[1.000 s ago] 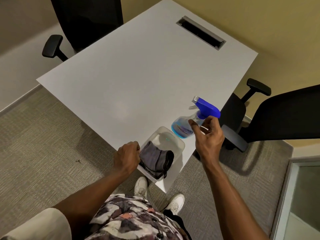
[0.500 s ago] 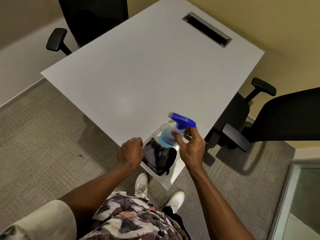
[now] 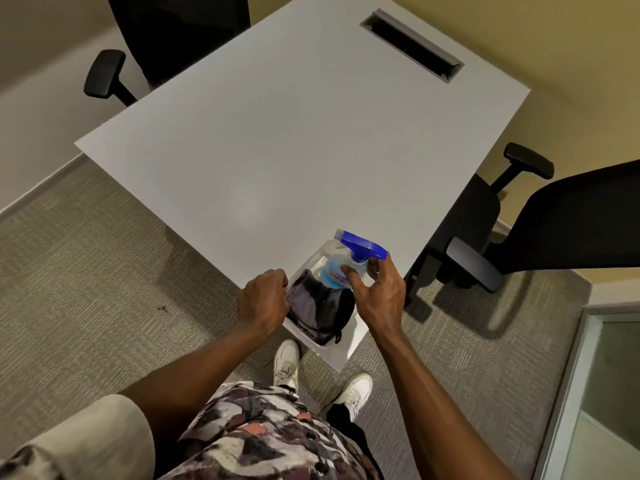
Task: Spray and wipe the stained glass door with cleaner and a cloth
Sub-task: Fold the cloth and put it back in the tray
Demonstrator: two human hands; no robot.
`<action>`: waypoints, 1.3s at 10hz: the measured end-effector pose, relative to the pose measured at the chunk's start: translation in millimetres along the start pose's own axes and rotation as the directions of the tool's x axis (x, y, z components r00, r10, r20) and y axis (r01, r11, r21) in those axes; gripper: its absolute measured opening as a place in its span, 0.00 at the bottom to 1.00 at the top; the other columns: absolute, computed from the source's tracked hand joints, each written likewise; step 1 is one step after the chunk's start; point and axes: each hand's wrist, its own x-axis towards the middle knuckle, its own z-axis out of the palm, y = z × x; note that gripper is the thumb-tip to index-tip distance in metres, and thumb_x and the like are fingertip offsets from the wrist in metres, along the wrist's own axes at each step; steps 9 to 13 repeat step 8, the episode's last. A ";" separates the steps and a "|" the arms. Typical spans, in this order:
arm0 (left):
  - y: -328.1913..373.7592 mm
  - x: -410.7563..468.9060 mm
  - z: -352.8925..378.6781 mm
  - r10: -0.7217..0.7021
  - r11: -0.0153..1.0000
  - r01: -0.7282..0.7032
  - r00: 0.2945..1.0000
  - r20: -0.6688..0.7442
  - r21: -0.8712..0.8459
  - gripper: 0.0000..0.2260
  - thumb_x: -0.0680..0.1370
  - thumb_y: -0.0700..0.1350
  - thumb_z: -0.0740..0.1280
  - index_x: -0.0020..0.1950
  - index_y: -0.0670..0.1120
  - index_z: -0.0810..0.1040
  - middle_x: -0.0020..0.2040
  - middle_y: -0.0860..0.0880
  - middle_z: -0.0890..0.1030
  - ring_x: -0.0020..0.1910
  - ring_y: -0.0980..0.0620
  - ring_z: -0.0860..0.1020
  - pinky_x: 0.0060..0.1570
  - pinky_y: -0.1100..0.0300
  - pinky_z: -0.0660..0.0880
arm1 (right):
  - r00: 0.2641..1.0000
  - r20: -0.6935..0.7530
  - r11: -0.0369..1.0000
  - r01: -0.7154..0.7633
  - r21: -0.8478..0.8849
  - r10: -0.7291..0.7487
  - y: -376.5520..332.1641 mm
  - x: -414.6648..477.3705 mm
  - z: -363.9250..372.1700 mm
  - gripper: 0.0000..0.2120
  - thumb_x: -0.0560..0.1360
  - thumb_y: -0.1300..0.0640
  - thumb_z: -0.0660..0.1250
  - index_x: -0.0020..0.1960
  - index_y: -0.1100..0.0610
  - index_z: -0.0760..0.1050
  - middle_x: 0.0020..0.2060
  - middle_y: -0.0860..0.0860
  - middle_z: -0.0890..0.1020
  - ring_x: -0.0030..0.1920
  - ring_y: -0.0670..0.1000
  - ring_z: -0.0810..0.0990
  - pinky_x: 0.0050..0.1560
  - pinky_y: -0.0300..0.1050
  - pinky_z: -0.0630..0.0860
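A clear spray bottle (image 3: 362,250) with a blue trigger head and blue liquid stands tilted inside a clear plastic container (image 3: 308,337) at the near corner of the white table (image 3: 294,133). My right hand (image 3: 381,299) is closed around the bottle's neck and body from the right. A dark grey cloth (image 3: 318,310) lies bunched in the near half of the container, next to the bottle. My left hand (image 3: 263,299) grips the container's left rim. The frosted glass door (image 3: 609,393) shows at the lower right edge.
A black office chair (image 3: 173,29) stands behind the table at the far left, and another (image 3: 571,220) at the right, close to the table's corner. A cable slot (image 3: 412,46) is cut into the far side of the table. My feet stand on grey carpet.
My right hand has carried the spray bottle from above the table's right edge leftward and down into the container, beside the cloth. My left hand has stayed on the container's rim.
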 end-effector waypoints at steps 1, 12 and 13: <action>1.0 -0.7 -2.4 0.009 1.000 -0.009 1.000 0.018 0.008 0.03 0.83 0.39 0.72 0.56 0.44 0.84 0.53 0.46 0.88 0.48 0.42 0.87 0.45 0.48 0.84 | 1.000 -0.006 1.000 -0.005 -0.016 0.005 1.6 -3.2 -0.9 0.26 0.75 0.53 0.82 0.69 0.57 0.78 0.59 0.54 0.86 0.57 0.47 0.81 0.59 0.49 0.81; 93.5 -59.4 -23.1 0.233 0.837 -0.332 0.936 0.265 0.435 0.18 0.85 0.55 0.70 0.69 0.45 0.79 0.65 0.45 0.84 0.63 0.44 0.84 0.58 0.49 0.80 | 0.972 -0.134 0.964 -0.215 -0.155 0.195 59.4 -126.6 -74.8 0.27 0.79 0.50 0.78 0.74 0.55 0.74 0.69 0.53 0.80 0.68 0.54 0.80 0.65 0.53 0.81; 93.5 -59.4 -23.1 0.233 0.837 -0.332 0.936 0.265 0.435 0.18 0.85 0.55 0.70 0.69 0.45 0.79 0.65 0.45 0.84 0.63 0.44 0.84 0.58 0.49 0.80 | 0.972 -0.134 0.964 -0.215 -0.155 0.195 59.4 -126.6 -74.8 0.27 0.79 0.50 0.78 0.74 0.55 0.74 0.69 0.53 0.80 0.68 0.54 0.80 0.65 0.53 0.81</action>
